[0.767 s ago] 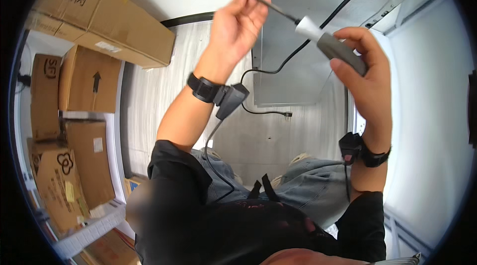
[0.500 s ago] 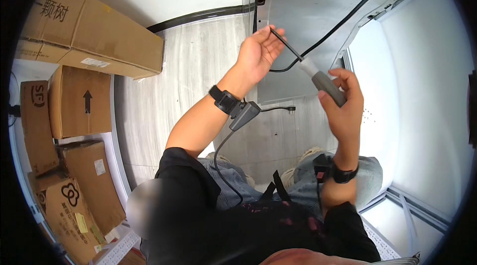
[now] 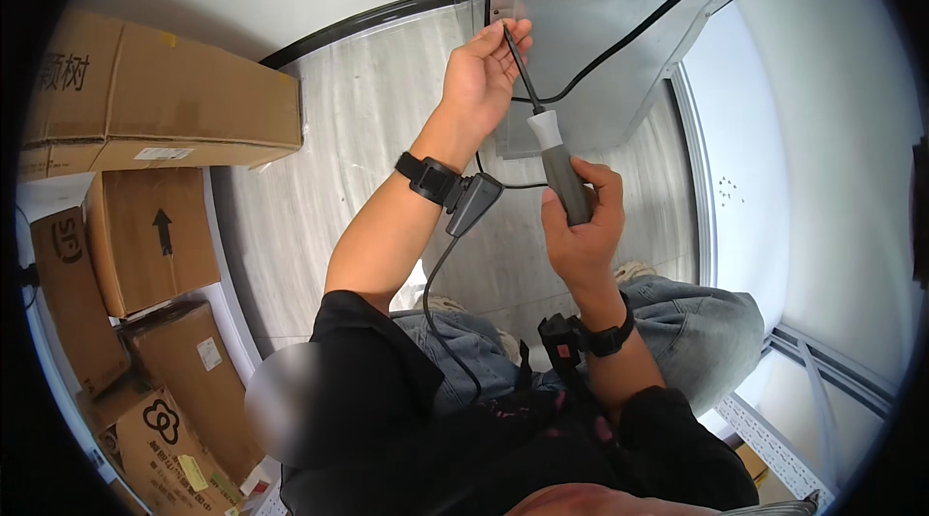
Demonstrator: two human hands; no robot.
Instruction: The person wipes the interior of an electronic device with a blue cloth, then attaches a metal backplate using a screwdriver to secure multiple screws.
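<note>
My right hand (image 3: 587, 240) is wrapped round the grey handle of a screwdriver (image 3: 561, 172) with a pale collar and a long dark shaft. The shaft slants up and left to my left hand (image 3: 479, 75), whose thumb and forefinger pinch together at its tip. Whether a small screw sits between those fingertips I cannot make out. Just beyond the left fingertips stands a large grey metal panel (image 3: 590, 42) with small holes and fittings along its left edge. A thick black cable (image 3: 644, 29) runs down across the panel and bends behind the screwdriver shaft.
Cardboard boxes (image 3: 198, 95) are stacked along the left, several on a shelf. A white panel (image 3: 750, 197) with a metal frame rises on the right. Black devices are strapped to both wrists, and a thin cord (image 3: 429, 288) hangs from the left one. Wood-look flooring (image 3: 339, 119) lies below.
The screwdriver has swung to a steeper angle as my right hand moved left and slightly down. My left hand has shifted a little up and left, nearer the panel's edge fittings. The view has shifted too.
</note>
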